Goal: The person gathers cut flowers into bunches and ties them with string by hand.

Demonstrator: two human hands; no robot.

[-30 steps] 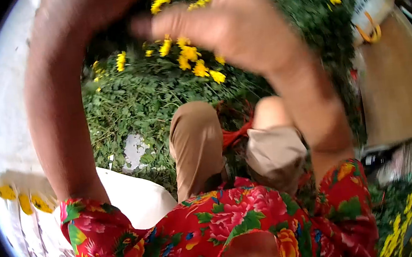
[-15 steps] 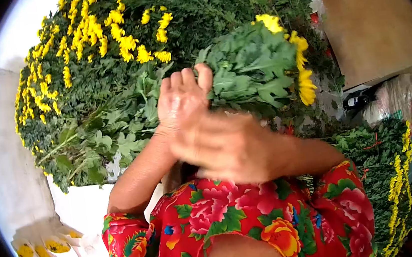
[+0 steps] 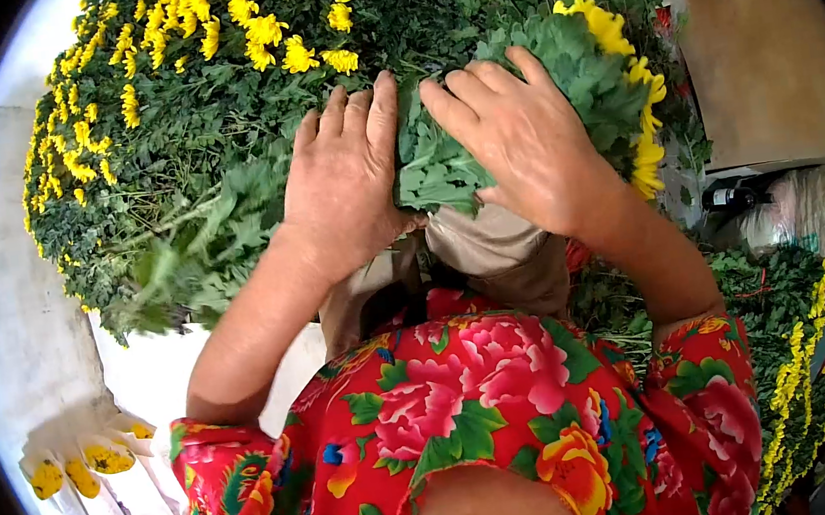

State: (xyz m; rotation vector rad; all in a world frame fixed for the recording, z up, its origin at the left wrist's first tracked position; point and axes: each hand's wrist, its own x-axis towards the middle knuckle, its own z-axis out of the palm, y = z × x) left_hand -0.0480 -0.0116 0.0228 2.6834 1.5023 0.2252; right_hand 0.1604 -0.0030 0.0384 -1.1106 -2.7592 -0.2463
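Observation:
A bunch of yellow chrysanthemums (image 3: 443, 169) lies sideways in front of me, its blooms to the right and its leafy stems to the left. My left hand (image 3: 348, 169) spans the stem side, its fingers over the far side and its thumb at the near side. My right hand (image 3: 525, 135) grips the leaves closer to the blooms, fingers spread over the top, thumb at the near edge. The leaves at the stem end are blurred. Under the bunch, the lower part of each grip is hidden.
A large heap of yellow chrysanthemums (image 3: 207, 118) fills the far side. More flowers (image 3: 796, 368) lie at the lower right, near clear plastic wrap (image 3: 810, 216). Brown cardboard (image 3: 773, 49) is at the upper right. White sleeves with yellow blooms (image 3: 105, 491) lie at the lower left.
My right hand has moved from in front of my left wrist up onto the bunch. The bunch has shifted slightly right, and my left hand has turned with its fingers over it.

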